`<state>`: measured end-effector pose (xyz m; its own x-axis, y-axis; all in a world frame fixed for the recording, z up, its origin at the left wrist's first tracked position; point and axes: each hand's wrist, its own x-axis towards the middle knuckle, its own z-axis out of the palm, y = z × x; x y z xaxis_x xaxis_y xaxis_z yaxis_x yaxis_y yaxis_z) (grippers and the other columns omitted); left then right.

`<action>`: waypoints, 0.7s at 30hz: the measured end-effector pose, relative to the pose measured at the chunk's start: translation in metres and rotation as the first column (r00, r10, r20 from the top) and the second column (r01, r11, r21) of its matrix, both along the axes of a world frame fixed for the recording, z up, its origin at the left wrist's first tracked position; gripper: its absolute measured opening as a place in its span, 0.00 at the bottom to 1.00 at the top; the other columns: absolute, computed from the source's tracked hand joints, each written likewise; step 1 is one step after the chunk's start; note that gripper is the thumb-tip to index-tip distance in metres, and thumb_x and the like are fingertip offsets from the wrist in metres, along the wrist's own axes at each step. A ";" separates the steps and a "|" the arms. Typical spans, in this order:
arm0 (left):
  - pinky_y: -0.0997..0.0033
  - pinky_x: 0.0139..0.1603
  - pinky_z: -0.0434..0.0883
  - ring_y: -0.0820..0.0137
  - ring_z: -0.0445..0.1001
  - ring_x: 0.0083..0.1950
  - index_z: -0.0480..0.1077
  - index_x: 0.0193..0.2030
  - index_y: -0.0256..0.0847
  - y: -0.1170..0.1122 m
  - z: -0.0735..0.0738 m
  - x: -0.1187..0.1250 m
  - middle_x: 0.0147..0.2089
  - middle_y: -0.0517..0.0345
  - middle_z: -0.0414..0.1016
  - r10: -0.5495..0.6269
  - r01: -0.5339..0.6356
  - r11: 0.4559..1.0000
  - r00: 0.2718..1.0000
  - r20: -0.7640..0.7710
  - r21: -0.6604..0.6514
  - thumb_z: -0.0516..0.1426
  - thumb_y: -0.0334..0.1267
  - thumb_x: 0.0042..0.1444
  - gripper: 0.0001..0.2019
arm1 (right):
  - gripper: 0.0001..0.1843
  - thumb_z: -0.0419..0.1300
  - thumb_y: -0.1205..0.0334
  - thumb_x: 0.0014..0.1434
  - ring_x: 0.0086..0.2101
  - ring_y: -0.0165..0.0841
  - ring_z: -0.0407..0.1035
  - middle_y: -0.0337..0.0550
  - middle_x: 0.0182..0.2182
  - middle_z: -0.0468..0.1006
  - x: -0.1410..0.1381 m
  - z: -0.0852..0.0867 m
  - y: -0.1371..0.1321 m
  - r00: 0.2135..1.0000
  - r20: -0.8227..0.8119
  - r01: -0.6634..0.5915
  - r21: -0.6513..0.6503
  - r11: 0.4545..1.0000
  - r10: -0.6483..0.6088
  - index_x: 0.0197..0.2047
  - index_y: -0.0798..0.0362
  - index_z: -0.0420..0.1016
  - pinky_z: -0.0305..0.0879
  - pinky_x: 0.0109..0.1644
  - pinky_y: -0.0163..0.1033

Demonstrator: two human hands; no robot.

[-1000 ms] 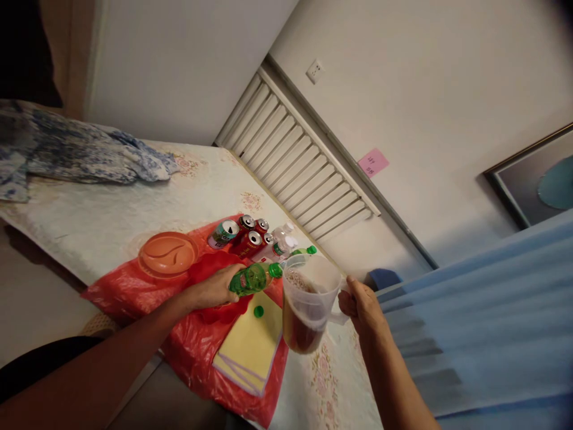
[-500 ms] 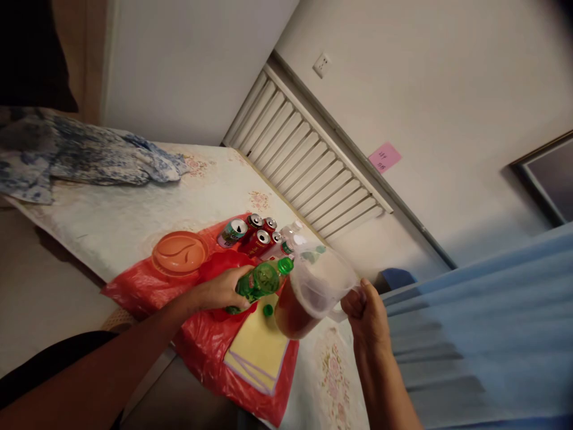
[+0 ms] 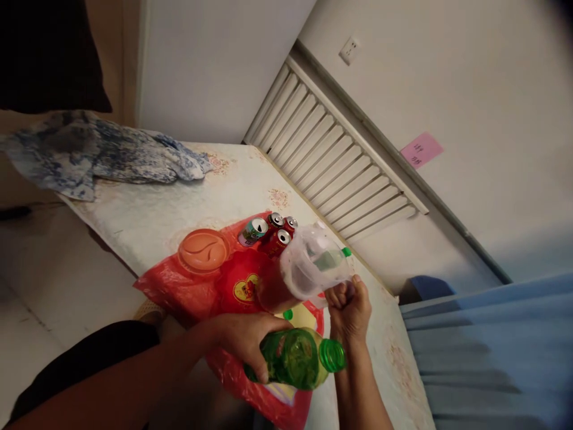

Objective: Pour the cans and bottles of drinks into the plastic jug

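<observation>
My left hand (image 3: 248,343) is wrapped round a green plastic bottle (image 3: 298,358), tilted toward the right, its neck uncapped. My right hand (image 3: 349,304) grips the handle of a clear plastic pitcher (image 3: 298,269) with brown liquid and some foam in it. The bottle is apart from the pitcher and closer to me. A green bottle cap (image 3: 287,313) lies beside the pitcher on a yellow cloth (image 3: 308,315), partly hidden by the bottle. Behind the pitcher stand several opened drink cans (image 3: 282,239), including a teal one (image 3: 253,232).
An orange-red lid or dish (image 3: 203,249) and a red round plate (image 3: 235,278) lie on a red plastic bag (image 3: 165,286) over the flowered tablecloth (image 3: 179,209). A patterned cloth (image 3: 143,158) lies at the far left. A radiator (image 3: 344,155) and a blue curtain (image 3: 487,340) border the table.
My left hand has drawn the bottle nearer to me, away from the pitcher. My right hand has moved the pitcher slightly left, over the red plate's edge. The view has shifted.
</observation>
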<state>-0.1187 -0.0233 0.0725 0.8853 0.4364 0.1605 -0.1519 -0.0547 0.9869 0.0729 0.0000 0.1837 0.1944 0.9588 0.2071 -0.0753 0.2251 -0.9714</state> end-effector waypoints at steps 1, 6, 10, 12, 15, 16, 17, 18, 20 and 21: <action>0.64 0.47 0.74 0.57 0.75 0.50 0.70 0.57 0.45 0.000 -0.001 0.002 0.51 0.58 0.78 -0.005 0.005 1.000 1.000 0.002 0.000 0.72 0.40 0.29 0.42 | 0.28 0.59 0.47 0.56 0.15 0.23 0.38 0.27 0.12 0.46 -0.006 -0.005 0.003 1.000 -0.018 -0.004 -0.008 1.000 0.004 0.17 0.49 0.47 0.39 0.19 0.35; 0.63 0.44 0.75 0.58 0.75 0.47 0.70 0.55 0.44 0.002 -0.007 0.007 0.49 0.58 0.77 -0.021 0.021 0.999 1.000 -0.006 -0.028 0.73 0.44 0.27 0.42 | 0.26 0.57 0.49 0.57 0.15 0.23 0.40 0.27 0.12 0.48 -0.028 -0.030 0.013 0.989 -0.139 -0.051 -0.056 0.997 0.043 0.17 0.49 0.49 0.42 0.20 0.35; 0.67 0.40 0.74 0.61 0.74 0.45 0.71 0.52 0.44 0.004 -0.008 0.008 0.45 0.60 0.77 -0.001 0.002 1.000 1.000 -0.027 0.031 0.73 0.44 0.27 0.39 | 0.25 0.56 0.48 0.58 0.16 0.23 0.40 0.27 0.13 0.48 -0.039 -0.046 0.016 0.991 -0.127 -0.047 -0.045 0.998 0.041 0.19 0.49 0.49 0.43 0.21 0.35; 0.68 0.39 0.74 0.62 0.74 0.43 0.71 0.51 0.44 0.004 -0.007 0.009 0.44 0.61 0.76 0.006 -0.005 0.999 1.000 -0.020 0.046 0.73 0.44 0.27 0.38 | 0.26 0.54 0.46 0.59 0.16 0.24 0.40 0.27 0.13 0.47 -0.043 -0.053 0.015 0.997 -0.071 -0.044 -0.036 0.998 0.042 0.19 0.49 0.47 0.44 0.21 0.35; 0.69 0.39 0.73 0.62 0.74 0.43 0.71 0.50 0.43 0.004 -0.007 0.011 0.43 0.61 0.76 -0.005 0.004 0.998 1.000 0.006 0.058 0.72 0.45 0.28 0.37 | 0.28 0.52 0.44 0.60 0.15 0.24 0.40 0.27 0.13 0.46 -0.045 -0.064 0.013 0.998 -0.039 -0.056 -0.040 0.998 0.055 0.18 0.48 0.45 0.44 0.21 0.35; 0.69 0.39 0.73 0.62 0.74 0.43 0.71 0.50 0.43 0.004 -0.007 0.012 0.43 0.61 0.76 -0.009 0.009 0.998 1.000 0.011 0.065 0.72 0.45 0.28 0.37 | 0.28 0.51 0.44 0.60 0.15 0.24 0.40 0.27 0.12 0.46 -0.045 -0.067 0.013 0.997 -0.046 -0.059 -0.043 0.997 0.057 0.18 0.49 0.45 0.45 0.21 0.35; 0.69 0.39 0.73 0.62 0.74 0.44 0.71 0.50 0.42 0.004 -0.007 0.013 0.43 0.61 0.76 -0.010 0.010 0.997 1.000 0.009 0.073 0.72 0.45 0.28 0.37 | 0.28 0.51 0.44 0.60 0.15 0.24 0.40 0.27 0.12 0.46 -0.045 -0.069 0.012 0.997 -0.052 -0.059 -0.045 0.997 0.057 0.17 0.49 0.45 0.45 0.22 0.35; 0.69 0.39 0.73 0.62 0.73 0.44 0.71 0.50 0.42 0.004 -0.007 0.014 0.43 0.60 0.76 -0.009 0.009 0.997 1.000 0.001 0.080 0.72 0.45 0.28 0.37 | 0.27 0.51 0.44 0.60 0.15 0.24 0.40 0.27 0.12 0.46 -0.044 -0.071 0.012 0.997 -0.051 -0.053 -0.041 0.998 0.051 0.18 0.49 0.46 0.46 0.22 0.35; 0.69 0.39 0.73 0.62 0.74 0.43 0.71 0.50 0.42 0.004 -0.008 0.016 0.43 0.61 0.76 -0.004 0.006 0.996 0.999 -0.034 0.084 0.72 0.43 0.28 0.37 | 0.26 0.49 0.41 0.61 0.16 0.25 0.45 0.28 0.13 0.49 -0.039 -0.072 0.011 0.998 0.027 -0.050 -0.035 0.998 0.051 0.19 0.48 0.49 0.51 0.23 0.35; 0.69 0.39 0.73 0.62 0.74 0.43 0.71 0.51 0.43 0.004 -0.009 0.017 0.43 0.61 0.76 -0.004 0.009 0.997 0.998 -0.057 0.082 0.72 0.43 0.29 0.37 | 0.26 0.48 0.40 0.62 0.17 0.27 0.50 0.29 0.14 0.53 -0.035 -0.071 0.010 0.993 0.104 -0.053 -0.036 0.998 0.056 0.21 0.48 0.52 0.55 0.25 0.35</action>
<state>-0.1018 -0.0189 0.0640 0.8968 0.4180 0.1448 -0.0964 -0.1347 0.9862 0.0380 0.0105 0.1123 0.1206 0.9739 0.1920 0.0166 0.1915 -0.9814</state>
